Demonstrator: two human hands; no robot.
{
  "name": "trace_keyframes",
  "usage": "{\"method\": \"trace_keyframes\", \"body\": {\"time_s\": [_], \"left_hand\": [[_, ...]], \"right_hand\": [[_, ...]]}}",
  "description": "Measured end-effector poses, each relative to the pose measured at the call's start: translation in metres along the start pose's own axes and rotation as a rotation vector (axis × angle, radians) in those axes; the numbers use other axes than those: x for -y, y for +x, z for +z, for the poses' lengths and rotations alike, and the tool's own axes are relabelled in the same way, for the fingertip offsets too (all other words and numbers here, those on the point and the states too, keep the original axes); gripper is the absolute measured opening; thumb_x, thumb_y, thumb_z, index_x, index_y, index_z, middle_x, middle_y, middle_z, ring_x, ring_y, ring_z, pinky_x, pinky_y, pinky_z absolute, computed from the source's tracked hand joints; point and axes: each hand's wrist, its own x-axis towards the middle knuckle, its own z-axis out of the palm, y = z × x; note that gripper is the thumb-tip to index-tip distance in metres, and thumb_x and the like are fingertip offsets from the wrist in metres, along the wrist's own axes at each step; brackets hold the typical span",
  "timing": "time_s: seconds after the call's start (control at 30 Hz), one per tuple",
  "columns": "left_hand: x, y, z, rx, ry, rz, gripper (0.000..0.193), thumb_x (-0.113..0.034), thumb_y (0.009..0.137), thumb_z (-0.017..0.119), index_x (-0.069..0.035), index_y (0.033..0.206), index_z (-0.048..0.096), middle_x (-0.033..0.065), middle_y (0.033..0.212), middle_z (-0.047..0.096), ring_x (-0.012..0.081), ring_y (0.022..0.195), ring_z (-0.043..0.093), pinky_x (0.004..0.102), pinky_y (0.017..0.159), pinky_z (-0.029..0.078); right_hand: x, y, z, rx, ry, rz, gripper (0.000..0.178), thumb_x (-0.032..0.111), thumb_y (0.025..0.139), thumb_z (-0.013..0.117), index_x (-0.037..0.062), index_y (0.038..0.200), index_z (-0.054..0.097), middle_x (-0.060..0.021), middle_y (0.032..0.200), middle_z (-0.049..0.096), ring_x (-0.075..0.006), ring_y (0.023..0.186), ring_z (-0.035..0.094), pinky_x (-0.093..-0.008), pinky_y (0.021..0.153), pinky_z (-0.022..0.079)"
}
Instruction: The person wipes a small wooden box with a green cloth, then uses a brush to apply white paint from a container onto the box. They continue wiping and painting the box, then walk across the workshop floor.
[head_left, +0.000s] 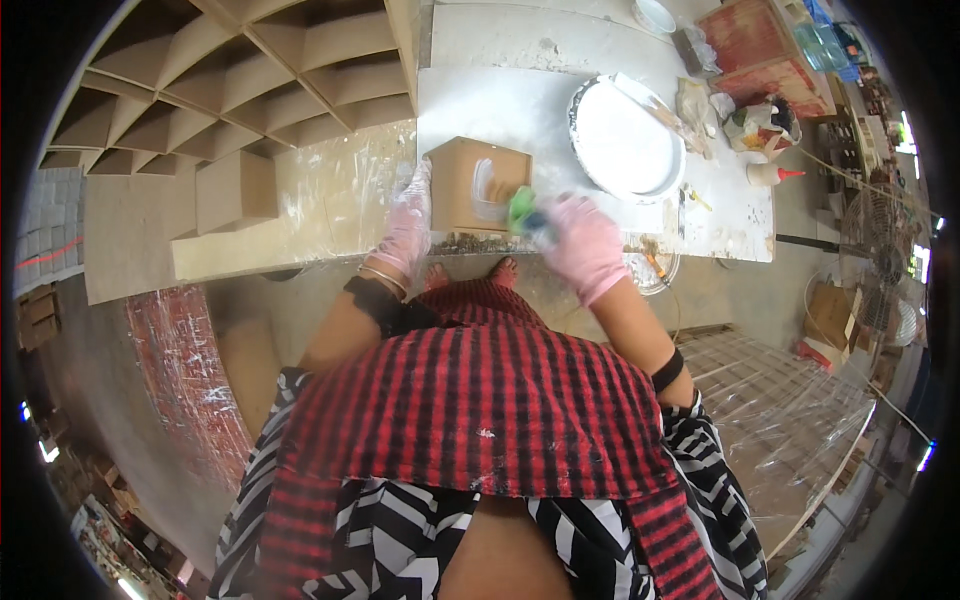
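Your left hand (405,225) is gloved, fingers extended and laid along the left side of the tan box (455,185); looks like contact, not wrapped around it; your right hand (584,245), also gloved, has its fingers closed on a green piece (521,208) with a darker part near your fingers; motion blur, so can't tell exactly what kind of thing it is; the green end is at the box's lower right edge.

Box sits between your hands, near the front edge of the white board (490,110); a wet white smear (482,190) shows on its face, loop-shaped.

Right of the box and beyond your right hand: round pan (574,135) of white liquid, rim blotched dark; a flat tool (640,98) lies across its far right rim; further right, a plastic bag (757,128) and a pale bottle (761,175) with a red tip.

Left side: a second tan block (236,190) on the worktable (335,195), well apart from your left hand; big compartmented grid (243,30) behind it; you're wearing a red-and-black checked apron (480,400).
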Motion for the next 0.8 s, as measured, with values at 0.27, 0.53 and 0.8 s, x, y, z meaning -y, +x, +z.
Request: {"method": "trace_keyframes", "body": {"time_s": [0.27, 0.53, 0.8], "left_hand": [[-0.016, -0.024, 0.012, -0.019, -0.172, 0.061, 0.041, -0.037, 0.090, 0.049, -0.003, 0.109, 0.057, 0.0055, 0.096, 0.058, 0.0150, 0.085, 0.053, 0.0273, 0.073, 0.045], [-0.009, -0.007, 0.008, 0.038, -0.143, -0.045, 0.040, -0.036, 0.092, 0.045, -0.004, 0.114, 0.054, 0.0036, 0.102, 0.056, 0.0135, 0.090, 0.052, 0.0268, 0.077, 0.046], [0.013, 0.016, -0.003, 0.007, -0.084, -0.058, 0.043, -0.037, 0.092, 0.046, -0.002, 0.117, 0.052, 0.0051, 0.104, 0.056, 0.0142, 0.091, 0.052, 0.0269, 0.078, 0.045]], "right_hand": [[0.028, 0.014, 0.009, -0.069, 0.261, -0.160, 0.024, 0.023, 0.075, 0.063, 0.0162, 0.098, 0.060, -0.0099, 0.085, 0.060, -0.0292, 0.080, 0.058, -0.0364, 0.071, 0.048], [0.002, 0.038, -0.005, -0.278, 0.254, -0.082, 0.025, 0.022, 0.077, 0.062, 0.0136, 0.100, 0.061, -0.0091, 0.086, 0.061, -0.0280, 0.081, 0.059, -0.0368, 0.072, 0.048], [-0.045, 0.002, -0.016, -0.119, 0.774, 0.093, 0.033, 0.023, 0.079, 0.059, 0.0054, 0.107, 0.060, -0.0156, 0.099, 0.062, -0.0277, 0.092, 0.060, -0.0332, 0.080, 0.047]]}}
